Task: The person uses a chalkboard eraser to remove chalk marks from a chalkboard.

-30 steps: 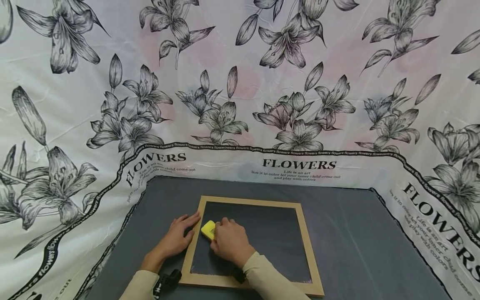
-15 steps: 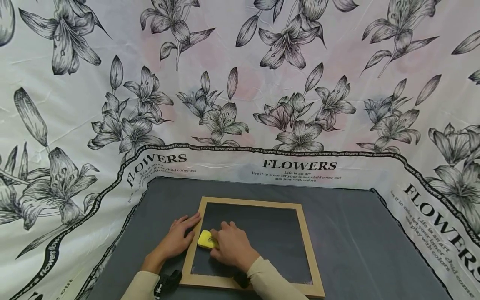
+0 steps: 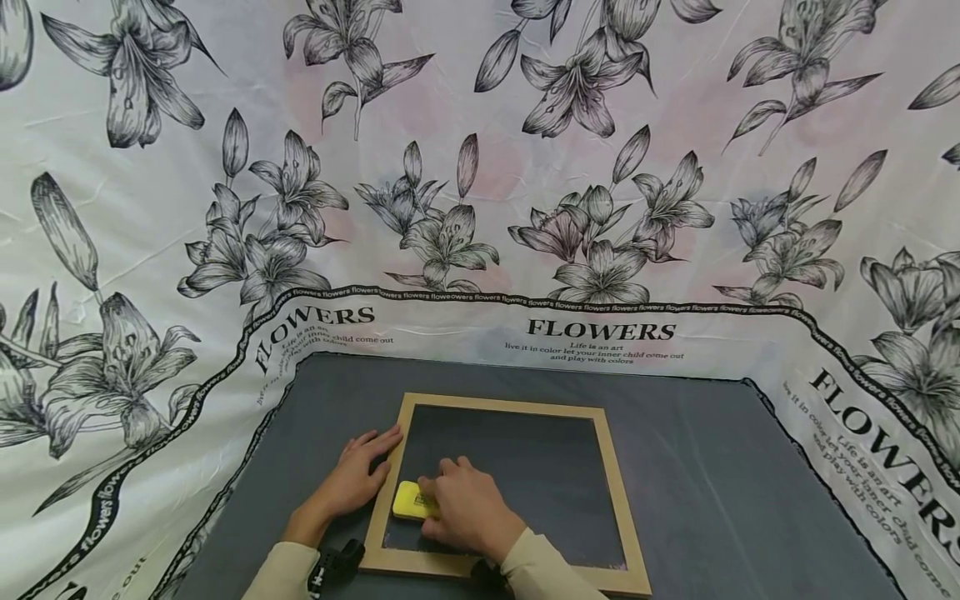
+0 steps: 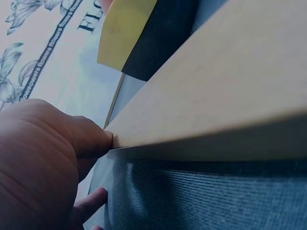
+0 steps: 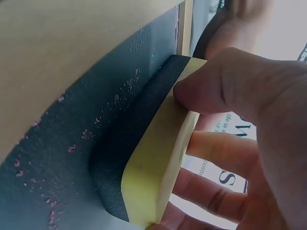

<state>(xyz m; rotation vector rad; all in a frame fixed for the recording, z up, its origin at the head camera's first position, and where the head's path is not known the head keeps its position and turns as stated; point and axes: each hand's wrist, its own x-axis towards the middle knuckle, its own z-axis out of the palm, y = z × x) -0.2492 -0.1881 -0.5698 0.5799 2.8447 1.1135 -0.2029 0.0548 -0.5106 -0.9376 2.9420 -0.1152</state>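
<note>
Gripping a yellow eraser (image 3: 412,501) between thumb and curled fingers, the right hand (image 3: 468,509) presses its dark felt side on the chalkboard (image 3: 525,475), close to the board's left frame rail and near corner. Specks of pink chalk dust lie on the slate beside it in the right wrist view. The left hand (image 3: 352,477) rests flat, fingers spread, against the wooden frame (image 3: 615,483) at its left edge. The board lies on the grey counter (image 3: 712,475), and beyond that hangs a lily-printed cloth (image 3: 480,167).
</note>
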